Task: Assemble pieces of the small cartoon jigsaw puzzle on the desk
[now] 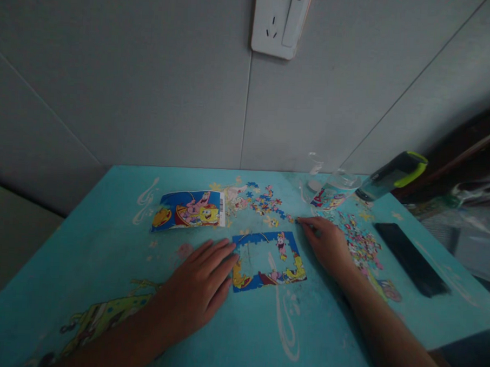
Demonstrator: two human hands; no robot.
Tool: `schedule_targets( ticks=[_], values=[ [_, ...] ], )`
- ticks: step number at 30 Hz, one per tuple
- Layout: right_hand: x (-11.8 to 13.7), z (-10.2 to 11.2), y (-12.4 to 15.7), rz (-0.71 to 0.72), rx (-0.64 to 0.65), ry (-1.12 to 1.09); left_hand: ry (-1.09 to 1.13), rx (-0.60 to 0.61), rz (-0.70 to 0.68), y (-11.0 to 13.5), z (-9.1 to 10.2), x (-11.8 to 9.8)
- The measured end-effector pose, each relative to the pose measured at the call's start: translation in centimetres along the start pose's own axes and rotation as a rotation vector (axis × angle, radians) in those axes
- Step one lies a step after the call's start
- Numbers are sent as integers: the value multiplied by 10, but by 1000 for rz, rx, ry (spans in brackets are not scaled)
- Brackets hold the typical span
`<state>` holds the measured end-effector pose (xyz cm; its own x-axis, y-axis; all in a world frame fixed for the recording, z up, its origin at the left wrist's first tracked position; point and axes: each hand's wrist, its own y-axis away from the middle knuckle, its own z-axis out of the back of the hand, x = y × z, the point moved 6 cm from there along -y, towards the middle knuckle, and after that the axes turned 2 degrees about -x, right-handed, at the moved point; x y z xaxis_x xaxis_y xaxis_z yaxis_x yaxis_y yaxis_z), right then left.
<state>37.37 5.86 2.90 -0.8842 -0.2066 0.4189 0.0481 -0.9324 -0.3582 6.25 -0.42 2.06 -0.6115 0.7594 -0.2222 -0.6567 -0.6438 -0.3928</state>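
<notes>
A partly assembled jigsaw puzzle (240,286) lies on the table, its blue border joined and the middle mostly bare. My left hand (202,282) rests flat with fingers stretched, the fingertips at the puzzle's left edge. Beyond the puzzle's upper right corner, my right hand (326,241) pinches a small dark puzzle piece (297,221) at its fingertips, mostly hidden. Loose puzzle pieces (266,200) are scattered just left of and beyond that hand. Another heap of pieces (360,240) spreads to its right. A cartoon picture sheet (193,209) lies behind my left hand.
A clear tub (336,190) with a printed label and a clear plastic cup (310,181) stand at the back. Beside them a dark bottle (391,176) with a lime-green edge leans. A black flat object (410,258) lies right. The wall with a socket (276,22) borders the table (84,241).
</notes>
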Motion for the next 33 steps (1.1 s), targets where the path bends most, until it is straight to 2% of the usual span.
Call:
schedule_targets(
  ticks=[15,29,33],
  values=[
    [7,-2,0,82,35,62,-13,-2,-4,0,0,0],
    [16,-3,0,143,122,-8,-17,29,2,2,-3,1],
    [16,-1,-6,143,79,-35,-36,20,-15,1,-3,1]
  ],
)
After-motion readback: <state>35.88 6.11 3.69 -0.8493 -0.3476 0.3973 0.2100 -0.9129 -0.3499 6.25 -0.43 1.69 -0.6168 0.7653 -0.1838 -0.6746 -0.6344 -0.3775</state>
